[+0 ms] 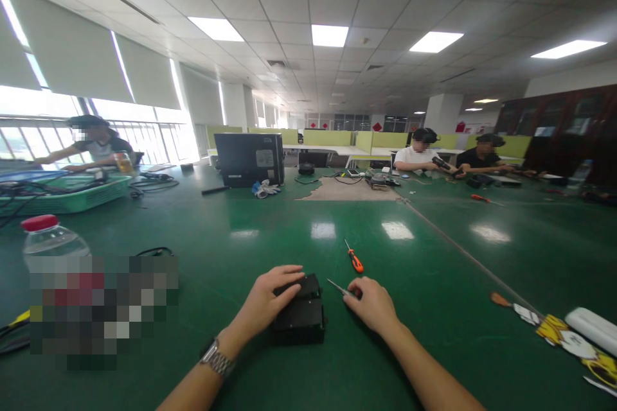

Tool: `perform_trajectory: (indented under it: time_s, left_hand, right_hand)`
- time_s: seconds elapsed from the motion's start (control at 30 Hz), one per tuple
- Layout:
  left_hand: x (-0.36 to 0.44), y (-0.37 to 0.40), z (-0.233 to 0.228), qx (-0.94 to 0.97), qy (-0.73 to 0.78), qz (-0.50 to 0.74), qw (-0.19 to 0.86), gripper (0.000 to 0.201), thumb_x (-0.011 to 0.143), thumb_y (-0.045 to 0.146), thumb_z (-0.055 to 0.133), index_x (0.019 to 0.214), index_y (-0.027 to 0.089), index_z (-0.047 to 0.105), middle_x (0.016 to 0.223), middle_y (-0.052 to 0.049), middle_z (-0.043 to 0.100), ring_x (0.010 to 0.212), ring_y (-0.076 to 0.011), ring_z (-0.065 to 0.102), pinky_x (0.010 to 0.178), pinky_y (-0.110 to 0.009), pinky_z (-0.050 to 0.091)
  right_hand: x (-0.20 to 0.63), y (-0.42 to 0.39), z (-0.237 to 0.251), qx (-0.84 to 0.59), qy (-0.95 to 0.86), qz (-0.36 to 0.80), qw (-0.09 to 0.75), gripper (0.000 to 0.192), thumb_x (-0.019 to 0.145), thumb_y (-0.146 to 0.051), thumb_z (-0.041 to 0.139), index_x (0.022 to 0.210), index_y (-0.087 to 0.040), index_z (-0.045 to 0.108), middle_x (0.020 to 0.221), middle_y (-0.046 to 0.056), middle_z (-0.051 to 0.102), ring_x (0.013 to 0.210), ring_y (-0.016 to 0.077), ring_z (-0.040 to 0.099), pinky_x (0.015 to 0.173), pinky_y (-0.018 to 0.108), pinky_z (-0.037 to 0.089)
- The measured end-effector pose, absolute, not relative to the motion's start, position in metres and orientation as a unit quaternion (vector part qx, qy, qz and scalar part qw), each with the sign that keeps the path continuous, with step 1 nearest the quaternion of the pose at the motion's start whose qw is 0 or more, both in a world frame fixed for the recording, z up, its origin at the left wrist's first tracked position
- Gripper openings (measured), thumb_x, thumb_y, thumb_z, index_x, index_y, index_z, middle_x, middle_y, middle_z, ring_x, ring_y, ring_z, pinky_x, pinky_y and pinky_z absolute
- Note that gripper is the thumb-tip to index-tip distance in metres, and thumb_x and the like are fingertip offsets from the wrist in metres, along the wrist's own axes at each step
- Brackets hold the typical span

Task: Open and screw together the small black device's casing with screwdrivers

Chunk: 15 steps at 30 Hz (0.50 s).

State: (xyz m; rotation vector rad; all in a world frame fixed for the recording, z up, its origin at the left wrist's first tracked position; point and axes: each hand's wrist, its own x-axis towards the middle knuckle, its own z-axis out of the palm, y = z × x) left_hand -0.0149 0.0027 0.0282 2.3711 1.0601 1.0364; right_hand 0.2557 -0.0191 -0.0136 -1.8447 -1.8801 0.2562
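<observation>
We cannot make out much of what sits at the lower left: a block of the view there is blurred over, and only the red-capped bottle (51, 237) above it and a loop of black cable (155, 250) beside it show clearly. Our left hand (270, 302) lies flat, fingers spread, on top of the black box (301, 318), covering its near left part, so we see only its right half and front edge. The box rests on the green bench (434, 282) just in front of us, its long axis running away from us, tilted slightly to the right.

Our right hand (373, 303) is curled over the handle of a screwdriver (339, 288); the handle is hidden under the fingers, and only the thin metal shaft shows, pointing left and slightly away, its tip just beside the box's far right corner. Whether the fingers fully grip the handle we cannot tell.

A second screwdriver with an orange handle (355, 261) lies loose just beyond, tip pointing away. Three other people sit at the far side of the bench, their hands well apart from ours.
</observation>
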Motion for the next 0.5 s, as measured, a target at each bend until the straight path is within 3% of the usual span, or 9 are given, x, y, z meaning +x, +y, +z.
perform_trajectory:
  time_s: [0.23, 0.37, 0.5]
  left_hand:
    - [0.003, 0.012, 0.037, 0.858, 0.369, 0.294, 0.204, 0.032, 0.079, 0.025, 0.069, 0.111, 0.027, 0.071, 0.131, -0.004, 0.060, 0.117, -0.0254, 0.057, 0.107, -0.041, 0.040]
    - [0.007, 0.014, 0.043, 0.857, 0.371, 0.273, 0.230, 0.028, 0.080, 0.025, 0.068, 0.108, 0.024, 0.073, 0.119, -0.004, 0.068, 0.108, -0.0227, 0.062, 0.100, -0.035, 0.046]
    - [0.006, 0.014, 0.045, 0.866, 0.375, 0.253, 0.214, 0.037, 0.081, 0.027, 0.067, 0.118, 0.021, 0.067, 0.117, -0.004, 0.069, 0.106, -0.0217, 0.063, 0.097, -0.032, 0.046]
  right_hand:
    - [0.255, -0.019, -0.012, -0.677, -0.691, 0.096, 0.237, 0.016, 0.077, -0.037, 0.061, 0.084, -0.024, 0.069, 0.084, 0.001, 0.066, 0.081, 0.0178, 0.058, 0.067, 0.026, 0.033]
    - [0.255, -0.019, -0.011, -0.679, -0.690, 0.095, 0.232, 0.017, 0.077, -0.037, 0.061, 0.084, -0.023, 0.069, 0.086, 0.002, 0.066, 0.082, 0.0179, 0.058, 0.068, 0.026, 0.033]
    - [0.255, -0.019, -0.012, -0.680, -0.690, 0.097, 0.231, 0.017, 0.077, -0.036, 0.061, 0.085, -0.023, 0.069, 0.086, 0.002, 0.066, 0.083, 0.0179, 0.058, 0.069, 0.026, 0.034]
